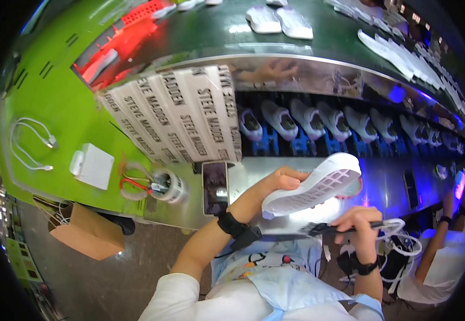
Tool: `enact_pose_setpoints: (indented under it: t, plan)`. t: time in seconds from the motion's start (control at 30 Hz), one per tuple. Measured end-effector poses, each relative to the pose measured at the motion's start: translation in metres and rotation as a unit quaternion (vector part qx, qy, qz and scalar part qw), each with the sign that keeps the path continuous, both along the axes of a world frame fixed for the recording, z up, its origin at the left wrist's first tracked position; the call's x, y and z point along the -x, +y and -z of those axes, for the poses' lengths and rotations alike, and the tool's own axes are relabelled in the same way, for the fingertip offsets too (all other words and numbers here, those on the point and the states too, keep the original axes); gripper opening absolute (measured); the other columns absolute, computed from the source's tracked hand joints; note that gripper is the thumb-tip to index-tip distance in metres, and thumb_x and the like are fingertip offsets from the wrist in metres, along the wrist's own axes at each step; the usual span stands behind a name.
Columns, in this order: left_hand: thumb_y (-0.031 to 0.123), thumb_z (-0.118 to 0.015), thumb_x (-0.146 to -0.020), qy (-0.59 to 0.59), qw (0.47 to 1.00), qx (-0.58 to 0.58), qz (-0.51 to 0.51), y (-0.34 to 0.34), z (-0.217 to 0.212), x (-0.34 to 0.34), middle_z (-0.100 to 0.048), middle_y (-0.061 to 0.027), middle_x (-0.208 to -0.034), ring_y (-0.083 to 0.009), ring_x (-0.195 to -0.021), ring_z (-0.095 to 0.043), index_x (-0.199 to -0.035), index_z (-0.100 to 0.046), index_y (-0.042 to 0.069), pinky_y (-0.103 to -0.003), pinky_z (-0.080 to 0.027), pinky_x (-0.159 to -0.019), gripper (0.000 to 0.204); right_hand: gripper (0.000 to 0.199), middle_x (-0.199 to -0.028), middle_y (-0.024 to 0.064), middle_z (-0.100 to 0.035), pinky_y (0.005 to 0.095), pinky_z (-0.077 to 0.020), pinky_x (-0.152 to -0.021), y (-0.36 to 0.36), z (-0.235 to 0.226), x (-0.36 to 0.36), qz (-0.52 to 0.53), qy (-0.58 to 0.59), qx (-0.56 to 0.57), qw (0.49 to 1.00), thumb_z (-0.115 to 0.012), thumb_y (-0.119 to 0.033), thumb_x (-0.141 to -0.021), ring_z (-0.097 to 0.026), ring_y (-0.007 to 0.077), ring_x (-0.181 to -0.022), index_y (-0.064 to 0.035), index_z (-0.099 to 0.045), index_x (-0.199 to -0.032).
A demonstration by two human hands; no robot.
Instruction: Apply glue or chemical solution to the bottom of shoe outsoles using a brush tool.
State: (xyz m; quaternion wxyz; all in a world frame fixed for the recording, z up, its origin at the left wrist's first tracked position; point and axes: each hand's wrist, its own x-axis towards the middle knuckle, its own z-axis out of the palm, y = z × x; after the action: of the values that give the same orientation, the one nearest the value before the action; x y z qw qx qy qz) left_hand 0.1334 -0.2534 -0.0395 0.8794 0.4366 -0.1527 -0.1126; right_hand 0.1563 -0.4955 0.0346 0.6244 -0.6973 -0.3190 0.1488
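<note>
Shiny metal workbench [270, 167] ahead, pale low-cut shoes [308, 119] racked behind; I have the left hand [281, 182] gripping a white, grid-bottomed rubber sole [318, 188] above its near side; the right hand [359, 220] grasps a slim black brush [324, 229], apart from the sole; how much is done, I cannot tell.

Bold dark block capitals, one wording repeated throughout, run in parallel slanting rows across the pale, grey-banded face of the upright white panel [146, 115] at the back of the workbench [190, 214], the rows at its edges being cut off or foreshortened. On the smartphone [215, 187] standing before the panel, any characters on the screen are too small to be made out.
</note>
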Motion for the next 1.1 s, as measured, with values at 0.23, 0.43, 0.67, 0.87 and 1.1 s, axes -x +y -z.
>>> enact_pose_setpoints:
  t: [0.23,0.43,0.67,0.87,1.1]
  plan:
    - [0.021,-0.046,-0.089,-0.122,0.865,0.483,-0.061,0.169,-0.085,-0.014,-0.052,-0.0210,-0.122,-0.0268,-0.092,-0.058,-0.125,-0.049,-0.003,-0.037,-0.053,-0.077,0.044,0.041,-0.066,0.0224,-0.056,0.0262,-0.0389,-0.031,-0.015,0.002,-0.005,0.102,-0.024,-0.166,0.981,-0.042,-0.021,-0.092,-0.047,0.0221,-0.037,0.0038,-0.048,-0.060]
    - [0.018,-0.049,-0.093,-0.206,0.903,0.301,-0.225,0.213,-0.131,-0.036,-0.062,-0.0120,-0.089,-0.0200,-0.081,-0.060,-0.109,-0.057,-0.004,-0.024,-0.052,-0.066,0.028,0.036,-0.076,0.0206,-0.058,0.0269,-0.0443,-0.042,-0.003,0.021,-0.005,0.097,0.006,-0.207,0.974,-0.041,-0.024,-0.094,-0.053,0.0209,-0.047,0.0030,-0.053,-0.073]
    - [0.042,-0.053,-0.085,0.040,0.609,-0.640,-0.467,0.211,-0.189,-0.179,-0.065,-0.0218,-0.094,-0.0374,-0.085,-0.064,-0.093,-0.066,-0.002,-0.042,-0.050,-0.077,0.047,0.019,-0.117,0.0149,-0.052,0.0251,-0.0480,-0.058,-0.016,0.034,-0.003,0.130,-0.021,-0.163,0.978,-0.059,-0.009,-0.084,-0.057,0.0150,-0.077,-0.0017,-0.054,-0.101]
    - [0.036,-0.061,-0.081,-0.066,0.563,-0.731,-0.381,0.238,-0.186,-0.216,-0.063,-0.0127,-0.067,-0.0209,-0.071,-0.065,-0.072,-0.065,0.000,-0.032,-0.053,-0.061,0.037,0.027,-0.106,0.0187,-0.058,0.0267,-0.0483,-0.058,-0.022,0.020,0.005,0.218,0.055,-0.160,0.961,-0.054,0.009,-0.075,-0.057,0.0169,-0.072,0.0004,-0.055,-0.101]
    - [0.014,-0.061,-0.079,-0.068,0.880,-0.241,-0.404,0.128,-0.154,-0.055,-0.061,-0.0100,-0.098,-0.0167,-0.085,-0.062,-0.110,-0.053,-0.003,-0.030,-0.054,-0.071,0.036,0.026,-0.105,0.0163,-0.061,0.0250,-0.0442,-0.063,-0.035,0.031,-0.006,0.210,0.096,-0.169,0.958,-0.059,-0.003,-0.080,-0.054,0.0141,-0.069,0.0003,-0.054,-0.105]
